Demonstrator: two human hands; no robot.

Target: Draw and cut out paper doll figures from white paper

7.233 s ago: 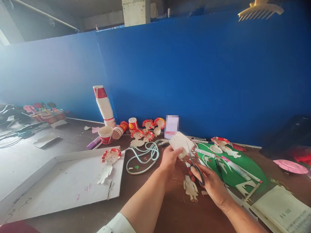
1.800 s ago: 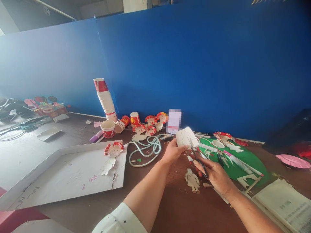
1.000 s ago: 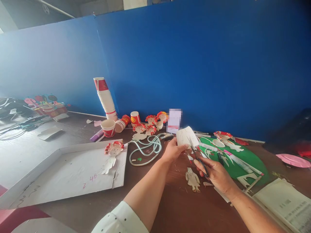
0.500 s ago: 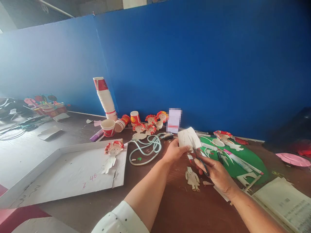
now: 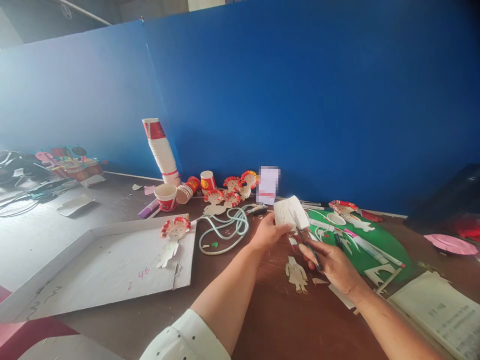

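Between thumb and fingers, my left hand (image 5: 270,231) grips a piece of white paper (image 5: 288,212) with drawn lines on it. My right hand (image 5: 330,261) is closed around the handles of dark scissors (image 5: 312,253). Their blades reach up over the paper's lower right part; how far apart the blades are is hard to make out. Below both hands lies a paper doll body cutout (image 5: 296,274) on the brown table. Beyond the right hand is a round green sheet (image 5: 393,250) with paper scraps and a pink-capped tube on it.
A shallow white box lid (image 5: 112,270) at left holds a doll with a red fringe (image 5: 175,229). Behind are a tall stack of paper cups (image 5: 162,155), loose cups, several more dolls and a coiled pale cable (image 5: 225,235). An open book (image 5: 438,310) lies at right; a blue partition (image 5: 300,100) stands behind.
The view has shifted very slightly. Both hands, the paper and the scissors keep nearly the same position.
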